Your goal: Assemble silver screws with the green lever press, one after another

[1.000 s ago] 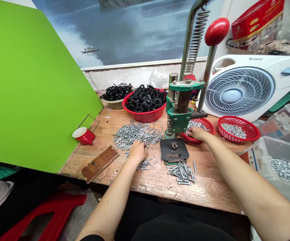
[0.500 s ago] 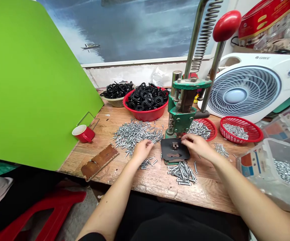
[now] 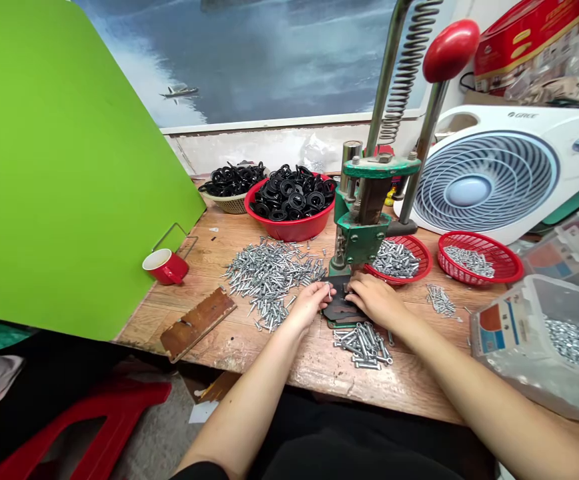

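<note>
My left hand (image 3: 312,305) pinches a small silver bolt (image 3: 329,291) at the left edge of the press's black base plate (image 3: 340,311). My right hand (image 3: 375,299) reaches over that plate from the right, its fingers closed at the small metal block in the middle; what they hold is hidden. Above both hands stands the green hand press (image 3: 367,241), its lever with the red knob (image 3: 451,51) raised. A loose pile of silver bolts (image 3: 269,277) lies left of my left hand. Eye bolts (image 3: 364,345) lie heaped just in front of the plate.
Red baskets of metal parts (image 3: 402,257) (image 3: 479,260) stand right of the press, near a fan (image 3: 474,190). A clear bin (image 3: 514,340) sits far right. Behind the pile is a red basin (image 3: 289,230) of black rings. A wooden board (image 3: 198,323) and red mug (image 3: 167,267) lie left.
My left hand has moved right from the pile's edge to the plate, now with a bolt in its fingers. My right hand has shifted left over the block.
</note>
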Motion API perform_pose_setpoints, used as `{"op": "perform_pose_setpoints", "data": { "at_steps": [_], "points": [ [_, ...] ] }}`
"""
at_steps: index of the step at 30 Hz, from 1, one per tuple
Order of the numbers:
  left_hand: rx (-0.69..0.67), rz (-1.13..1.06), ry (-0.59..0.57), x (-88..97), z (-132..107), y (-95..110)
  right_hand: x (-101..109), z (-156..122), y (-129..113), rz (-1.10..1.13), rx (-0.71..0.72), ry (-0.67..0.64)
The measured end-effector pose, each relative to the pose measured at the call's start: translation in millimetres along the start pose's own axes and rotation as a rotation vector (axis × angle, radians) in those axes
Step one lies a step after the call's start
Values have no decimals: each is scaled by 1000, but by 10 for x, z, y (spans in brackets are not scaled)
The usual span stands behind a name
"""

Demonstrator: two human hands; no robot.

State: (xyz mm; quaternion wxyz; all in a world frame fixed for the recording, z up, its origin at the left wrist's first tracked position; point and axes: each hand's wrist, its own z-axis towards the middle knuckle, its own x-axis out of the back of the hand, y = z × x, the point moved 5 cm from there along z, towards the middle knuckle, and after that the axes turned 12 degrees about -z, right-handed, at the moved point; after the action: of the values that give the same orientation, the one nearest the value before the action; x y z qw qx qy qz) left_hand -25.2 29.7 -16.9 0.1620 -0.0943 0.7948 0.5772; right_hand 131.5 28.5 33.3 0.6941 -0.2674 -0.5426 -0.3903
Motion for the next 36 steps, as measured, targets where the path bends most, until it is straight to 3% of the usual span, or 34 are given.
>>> {"op": "perform_pose_setpoints", "data": {
  "at_steps": [4,9,18,28,36],
  "points": [
    [-22,-27,-17,-44,20,-13,66,76,-22,-39,57,-43],
    [56,-168,-30,-103,12,-41,89,171,-8,-89,89,-118],
    [66,-203,-23,-157,22,-20,-3,126,66,41,33,-128],
    [-186,20,-84,-400,187,104,-257,51,45,347,-322,-98],
    [-433,287,-122,-449,182,122,-287,25,55,352,-341,-88]
  ]
}}
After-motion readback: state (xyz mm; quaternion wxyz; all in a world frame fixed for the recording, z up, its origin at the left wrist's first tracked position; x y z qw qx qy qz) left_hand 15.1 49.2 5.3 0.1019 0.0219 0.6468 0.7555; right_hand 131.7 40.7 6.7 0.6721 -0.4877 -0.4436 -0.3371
